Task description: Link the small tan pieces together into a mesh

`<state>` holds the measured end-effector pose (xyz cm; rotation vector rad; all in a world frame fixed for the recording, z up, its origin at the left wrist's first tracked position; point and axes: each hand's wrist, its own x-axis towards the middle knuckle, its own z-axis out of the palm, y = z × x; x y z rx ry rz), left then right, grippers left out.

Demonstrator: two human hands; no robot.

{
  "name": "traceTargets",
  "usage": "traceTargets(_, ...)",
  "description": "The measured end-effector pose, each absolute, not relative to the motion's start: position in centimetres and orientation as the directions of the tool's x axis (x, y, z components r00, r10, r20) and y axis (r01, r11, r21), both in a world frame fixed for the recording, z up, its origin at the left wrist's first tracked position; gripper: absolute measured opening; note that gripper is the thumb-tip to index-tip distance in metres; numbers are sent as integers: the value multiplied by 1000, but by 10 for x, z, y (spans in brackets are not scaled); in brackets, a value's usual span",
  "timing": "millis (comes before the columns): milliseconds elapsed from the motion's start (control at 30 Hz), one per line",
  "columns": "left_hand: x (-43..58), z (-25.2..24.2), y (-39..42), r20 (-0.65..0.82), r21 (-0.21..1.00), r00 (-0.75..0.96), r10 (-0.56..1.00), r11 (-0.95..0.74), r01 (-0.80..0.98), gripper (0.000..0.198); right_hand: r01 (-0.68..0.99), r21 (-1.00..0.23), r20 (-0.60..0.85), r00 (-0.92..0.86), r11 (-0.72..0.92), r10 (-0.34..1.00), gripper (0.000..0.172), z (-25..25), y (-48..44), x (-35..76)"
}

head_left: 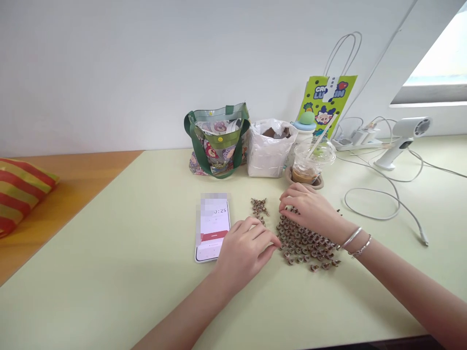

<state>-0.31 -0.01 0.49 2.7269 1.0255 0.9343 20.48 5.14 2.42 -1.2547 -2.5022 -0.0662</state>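
A smartphone (213,228) lies just beside the left hand (242,255), blocking leftward passage; a plastic cup (310,163), white plastic bag (268,150) and tote bag (219,141) obstruct the far bench (109,291).

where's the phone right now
In the head view, the phone lies on the pale green desk, just left of the left hand and a small cluster of brown pieces.

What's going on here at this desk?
A person works with both bare hands at a spread of small brown-and-cream pieces on a pale green desk. The right hand rests on the spread's far end; the left hand touches its left edge. A smaller cluster lies beside a phone reading 0:25.
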Motion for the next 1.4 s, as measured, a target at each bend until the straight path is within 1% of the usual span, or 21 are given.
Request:
traceTargets(100, -3, 6, 0, 535, 277, 564, 629, -761, 586, 8, 783, -116, 329, -550, 611, 767, 9, 26, 51, 193)
traceTargets(333, -4, 10, 3, 597, 322, 464, 655, -725, 609, 7, 727, -128, 304, -618, 674, 725, 5, 23, 55, 166)
traceTargets(500, -4, 10, 4, 610, 328, 418, 673, -695, 641, 6, 720, -148, 317, -614, 678, 723, 7, 26, 52, 170)
traceTargets(567, -5, 11, 4, 609, 356, 376, 698, -665, 657, 5, 719, -190, 340, -590, 668, 732, 8, 28, 44, 176)
traceTargets(667, -5, 11, 4, 593, 418, 322, 738, -625, 660, 12, 669, -341, 426, -516, 660, 743, 7, 30, 29, 185)
traceTargets(767, -6, 11, 4, 566, 442, 335, 753, -620, 648, 14, 606, -454, 511, -423, 653, 748, 7, 26, 14, 190)
traceTargets(933, -4, 10, 2, 544, 430, 401, 738, -655, 621, 7, 536, -535, 561, -353, 653, 749, 7, 19, -1, 185)
traceTargets(1100, -3, 11, 3, 545, 470, 351, 761, -624, 624, 5, 502, -628, 495, -331, 594, 803, 7, 17, -1, 183)
traceTargets(1200, -4, 10, 4, 558, 491, 321, 765, -616, 616, 5, 503, -653, 455, -338, 567, 824, 10, 16, 1, 184)
traceTargets(1300, -4, 9, 4, 604, 471, 307, 735, -640, 607, 4, 500, -658, 432, -361, 562, 827, 12, 16, 1, 184)
traceTargets(1400, -3, 9, 3, 659, 417, 327, 677, -691, 591, 7, 509, -656, 404, -388, 558, 829, 10, 17, 0, 182)
